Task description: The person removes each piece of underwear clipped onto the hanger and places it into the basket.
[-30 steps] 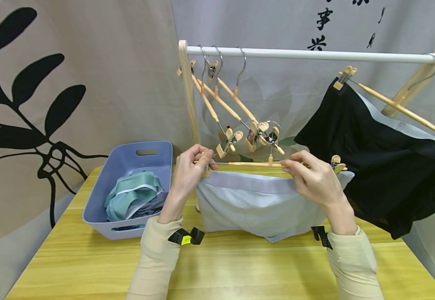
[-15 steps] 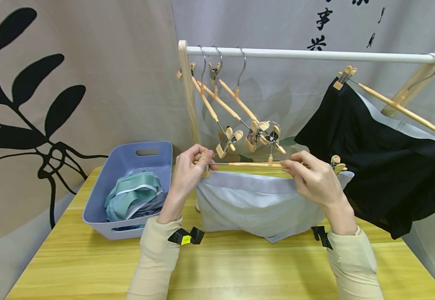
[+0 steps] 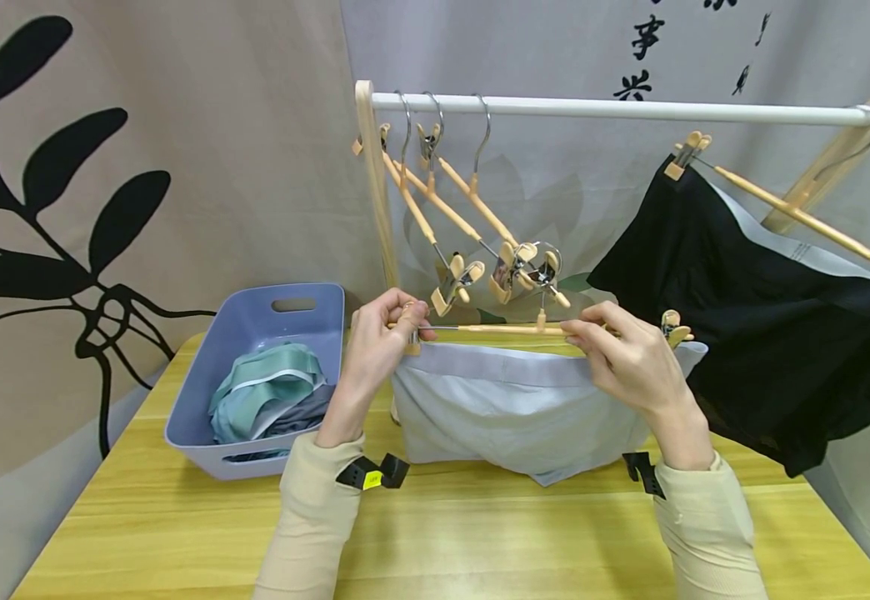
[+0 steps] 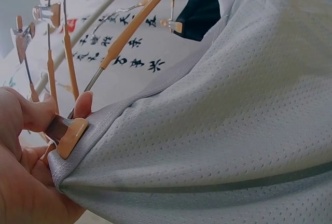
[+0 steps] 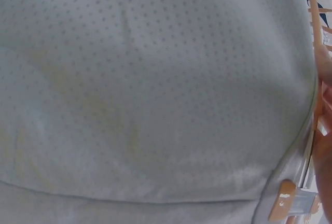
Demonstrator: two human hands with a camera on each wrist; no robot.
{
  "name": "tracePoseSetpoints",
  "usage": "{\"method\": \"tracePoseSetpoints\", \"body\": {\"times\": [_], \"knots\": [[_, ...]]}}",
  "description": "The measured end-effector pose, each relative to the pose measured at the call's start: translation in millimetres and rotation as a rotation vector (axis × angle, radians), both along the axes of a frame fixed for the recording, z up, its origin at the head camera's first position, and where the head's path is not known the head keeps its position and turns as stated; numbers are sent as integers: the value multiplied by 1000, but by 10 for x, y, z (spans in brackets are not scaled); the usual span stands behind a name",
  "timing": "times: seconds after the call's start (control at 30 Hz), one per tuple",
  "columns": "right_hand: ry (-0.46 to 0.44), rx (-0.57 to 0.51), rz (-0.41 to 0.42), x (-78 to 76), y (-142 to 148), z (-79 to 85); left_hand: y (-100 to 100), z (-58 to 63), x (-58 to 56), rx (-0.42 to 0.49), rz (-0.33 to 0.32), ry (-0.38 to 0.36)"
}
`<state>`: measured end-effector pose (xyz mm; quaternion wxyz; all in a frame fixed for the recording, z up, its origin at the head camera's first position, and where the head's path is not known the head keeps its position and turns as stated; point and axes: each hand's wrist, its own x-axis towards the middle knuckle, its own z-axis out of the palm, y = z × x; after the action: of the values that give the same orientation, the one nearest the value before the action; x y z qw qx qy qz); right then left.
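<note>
Pale grey boxer briefs (image 3: pixel 510 408) hang by the waistband from a wooden clip hanger (image 3: pixel 506 329) in front of me. My left hand (image 3: pixel 378 346) grips the hanger's left clip (image 4: pixel 72 138), which bites on the waistband corner in the left wrist view. With thumb and fingers, my right hand (image 3: pixel 630 362) pinches the hanger's bar right of its middle. The right clip (image 5: pixel 282 200) sits on the waistband's other end. In the right wrist view, the perforated fabric covers most of the picture, with only part of the hand at the edge.
Several bare clip hangers (image 3: pixel 472 196) hang at the left of a white rail (image 3: pixel 592 107). Black shorts (image 3: pixel 765 333) hang from another hanger at the right. A blue basket (image 3: pixel 255 296) with green and dark cloth (image 3: pixel 270 383) stands left on the wooden table (image 3: pixel 510 533).
</note>
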<state>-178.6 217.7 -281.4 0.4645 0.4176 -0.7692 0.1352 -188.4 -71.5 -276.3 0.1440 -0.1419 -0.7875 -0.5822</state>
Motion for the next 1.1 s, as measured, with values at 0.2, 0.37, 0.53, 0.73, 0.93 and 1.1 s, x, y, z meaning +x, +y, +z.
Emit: {"method": "tracePoseSetpoints", "body": {"times": [0.2, 0.37, 0.53, 0.73, 0.93, 1.1], "knots": [[-4, 4, -1, -2, -2, 2, 3, 5, 2, 16, -3, 9], [-3, 2, 2, -5, -5, 4, 3, 14, 6, 21, 4, 17], [3, -1, 7, -8, -10, 5, 1, 15, 11, 18, 8, 16], [0, 6, 11, -11, -9, 7, 5, 28, 18, 22, 15, 19], [-15, 11, 6, -1, -12, 1, 8, 34, 27, 24, 23, 23], [-12, 10, 6, 2, -14, 3, 10, 40, 45, 32, 21, 36]]}}
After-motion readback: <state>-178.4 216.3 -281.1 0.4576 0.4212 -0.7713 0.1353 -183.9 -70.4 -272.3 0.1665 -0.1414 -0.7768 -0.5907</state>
